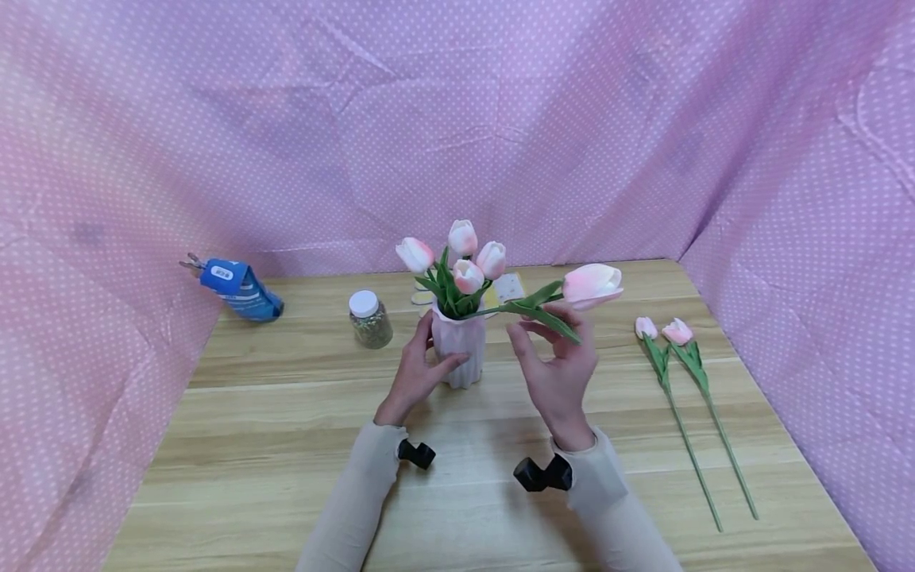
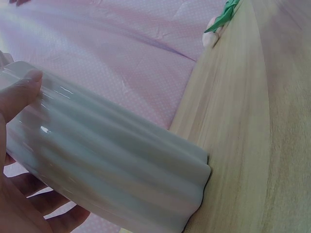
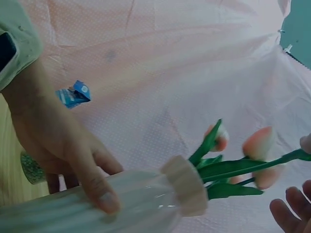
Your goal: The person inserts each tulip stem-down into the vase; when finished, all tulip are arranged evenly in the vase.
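A pale fluted vase stands upright and holds several pink-and-white tulips. My left hand grips the vase, its thumb across the front and its fingers round the other side. One more tulip leans far out to the right from the vase mouth. Around its leaves is my right hand, thumb and fingers apart. In the right wrist view, a fingertip lies close to this tulip's green leaf at the frame edge, while other fingers stand away from the stem.
Two loose tulips lie on the table's right side. Left of the vase stands a white-capped jar with green contents. A blue bag with a clip sits at the back left. Flat printed pieces lie behind the vase.
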The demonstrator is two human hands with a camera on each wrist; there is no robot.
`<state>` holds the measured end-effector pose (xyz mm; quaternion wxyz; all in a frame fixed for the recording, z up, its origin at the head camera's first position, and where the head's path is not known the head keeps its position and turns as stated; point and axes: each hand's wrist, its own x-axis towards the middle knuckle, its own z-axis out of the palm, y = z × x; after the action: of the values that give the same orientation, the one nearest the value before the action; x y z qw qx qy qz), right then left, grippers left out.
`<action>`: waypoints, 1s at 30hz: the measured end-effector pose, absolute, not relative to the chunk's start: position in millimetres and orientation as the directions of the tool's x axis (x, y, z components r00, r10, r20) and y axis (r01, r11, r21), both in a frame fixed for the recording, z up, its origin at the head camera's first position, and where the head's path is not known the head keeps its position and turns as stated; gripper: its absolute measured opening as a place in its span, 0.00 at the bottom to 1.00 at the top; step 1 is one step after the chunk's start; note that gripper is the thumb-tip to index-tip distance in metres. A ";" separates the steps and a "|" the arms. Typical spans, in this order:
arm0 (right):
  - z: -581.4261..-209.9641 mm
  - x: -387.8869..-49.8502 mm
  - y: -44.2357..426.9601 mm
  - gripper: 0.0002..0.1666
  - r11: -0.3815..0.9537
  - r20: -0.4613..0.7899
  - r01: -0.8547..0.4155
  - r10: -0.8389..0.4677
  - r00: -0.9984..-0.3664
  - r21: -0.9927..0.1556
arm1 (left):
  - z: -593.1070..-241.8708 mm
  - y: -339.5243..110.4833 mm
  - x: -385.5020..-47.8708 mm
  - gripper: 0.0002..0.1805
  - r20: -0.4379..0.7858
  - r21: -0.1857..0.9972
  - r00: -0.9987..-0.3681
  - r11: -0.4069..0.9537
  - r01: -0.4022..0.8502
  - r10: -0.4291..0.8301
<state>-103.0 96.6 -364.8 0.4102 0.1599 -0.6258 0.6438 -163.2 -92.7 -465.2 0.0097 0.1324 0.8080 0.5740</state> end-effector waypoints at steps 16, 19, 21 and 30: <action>-340.8 -88.6 92.9 0.28 0.073 0.768 -0.939 0.599 -0.227 -0.335 | -465.1 -92.5 -162.5 0.49 0.132 0.931 -0.966 0.307 0.199 0.224; -338.1 -90.4 91.4 0.24 0.085 0.757 -0.933 0.612 -0.228 -0.350 | -465.1 -92.4 -162.4 0.49 0.123 0.932 -0.967 0.308 0.190 0.225; -337.1 -91.4 90.8 0.21 0.087 0.759 -0.929 0.606 -0.238 -0.360 | -464.9 -92.3 -162.4 0.49 0.120 0.933 -0.967 0.307 0.187 0.226; -339.3 -93.9 87.2 0.15 0.057 0.836 -0.931 0.463 -0.296 -0.361 | -466.0 -92.9 -163.3 0.50 0.130 0.929 -0.967 0.313 0.197 0.221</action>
<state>-93.9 87.2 -339.3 0.5421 0.2414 -0.4844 0.6428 -163.3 -92.9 -466.0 0.0108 0.1290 0.8101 0.5718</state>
